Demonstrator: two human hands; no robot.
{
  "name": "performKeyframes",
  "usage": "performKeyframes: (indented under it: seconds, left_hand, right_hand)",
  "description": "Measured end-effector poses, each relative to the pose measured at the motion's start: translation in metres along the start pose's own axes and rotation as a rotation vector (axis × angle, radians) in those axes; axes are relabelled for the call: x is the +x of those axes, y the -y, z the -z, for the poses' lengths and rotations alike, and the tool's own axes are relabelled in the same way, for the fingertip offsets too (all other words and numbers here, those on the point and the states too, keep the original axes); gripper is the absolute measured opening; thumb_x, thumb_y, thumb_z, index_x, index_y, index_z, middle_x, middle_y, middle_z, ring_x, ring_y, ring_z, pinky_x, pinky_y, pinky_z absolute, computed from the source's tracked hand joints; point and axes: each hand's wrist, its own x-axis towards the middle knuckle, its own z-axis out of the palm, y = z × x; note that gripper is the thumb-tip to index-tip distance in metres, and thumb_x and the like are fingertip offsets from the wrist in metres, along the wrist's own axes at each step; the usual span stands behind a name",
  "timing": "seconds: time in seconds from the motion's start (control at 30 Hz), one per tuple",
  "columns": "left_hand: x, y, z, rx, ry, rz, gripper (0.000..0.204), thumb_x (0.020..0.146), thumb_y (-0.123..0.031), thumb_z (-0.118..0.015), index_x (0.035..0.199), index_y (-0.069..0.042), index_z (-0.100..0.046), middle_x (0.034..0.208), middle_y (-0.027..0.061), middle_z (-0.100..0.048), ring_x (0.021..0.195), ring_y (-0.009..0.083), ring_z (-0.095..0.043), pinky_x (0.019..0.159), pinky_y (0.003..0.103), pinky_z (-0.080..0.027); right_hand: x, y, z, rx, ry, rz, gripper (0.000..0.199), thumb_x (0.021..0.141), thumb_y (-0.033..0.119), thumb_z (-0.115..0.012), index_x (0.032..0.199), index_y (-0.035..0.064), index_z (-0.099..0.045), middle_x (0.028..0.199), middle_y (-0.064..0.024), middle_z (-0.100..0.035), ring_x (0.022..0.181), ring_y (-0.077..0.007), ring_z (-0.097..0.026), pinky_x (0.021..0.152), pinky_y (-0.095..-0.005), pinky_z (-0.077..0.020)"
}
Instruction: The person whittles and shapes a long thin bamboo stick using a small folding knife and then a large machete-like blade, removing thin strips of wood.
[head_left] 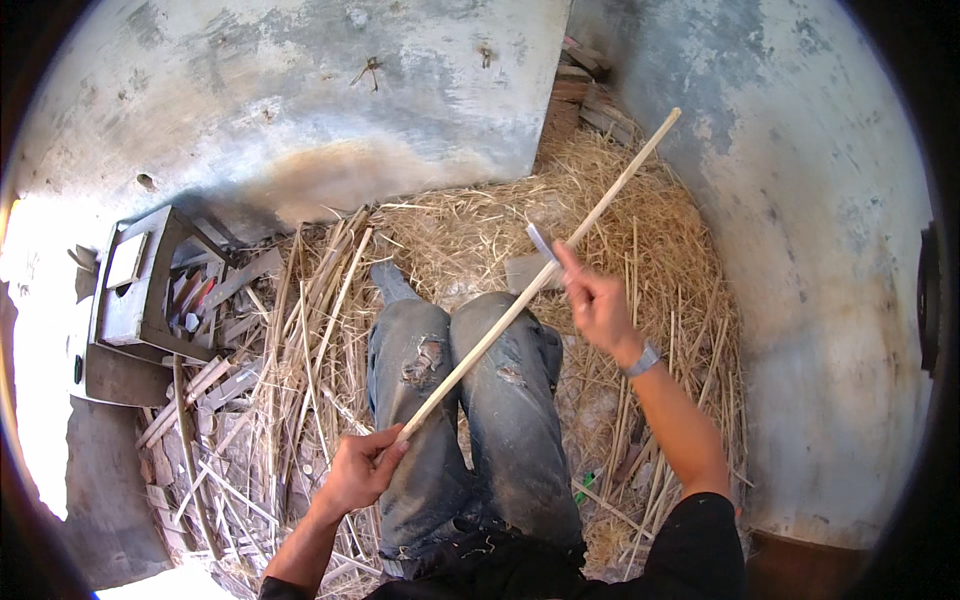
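A long, pale wooden stick [480,347] slants across my lap, from near my left knee up toward the far right. Its near end is pinched between the thumb and fingers of my left hand [360,472]. Farther along the stick, my right hand [600,308] is closed around a knife [541,243], whose handle is hidden in the fist. The blade lies across the stick, and my forefinger points out along it. Both knees of my worn, torn trousers [510,420] are under the stick.
Curly shavings [650,215] cover the floor ahead and to the right. Long thin sticks [325,330] lie heaped left of my legs, beside a wooden box-like frame [125,300]. Stained walls [820,250] stand close on the right and ahead. Wood scraps [605,110] fill the far corner.
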Motion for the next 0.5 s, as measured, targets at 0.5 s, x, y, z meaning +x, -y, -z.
performKeyframes:
  seconds: [0.5]
  left_hand:
    - [-0.001,-0.004,-0.018,0.292,-0.226,-0.224,0.02,0.094,-0.008,-0.07,0.113,-0.001,-0.074,0.08,0.019,-0.069,0.064,0.0376,-0.069,0.059,0.042,-0.054]
  right_hand:
    - [0.015,-0.023,0.037,-0.312,-0.139,0.058,0.047,0.102,0.01,-0.057,0.149,0.0181,-0.058,0.06,-0.0127,-0.059,0.043,-0.017,-0.046,0.044,-0.035,-0.0383]
